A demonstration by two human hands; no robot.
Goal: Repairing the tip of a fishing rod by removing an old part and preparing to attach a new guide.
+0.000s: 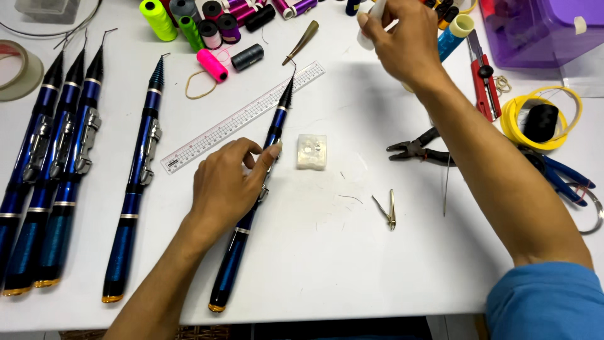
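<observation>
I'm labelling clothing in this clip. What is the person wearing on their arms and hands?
Both hands are bare: no gloves, rings or watch show on the left hand or the right hand. The left forearm is uncovered to the frame edge. The right arm has a blue sleeve ending above the elbow.

Left hand (229, 182) lying palm down low on the table, fingers curled, thumb stretched out to the right, bare forearm running back to the lower left. Right hand (399, 41) raised far forward, fingers closed in a pinch, forearm slanting back to a blue sleeve (547, 302).
</observation>
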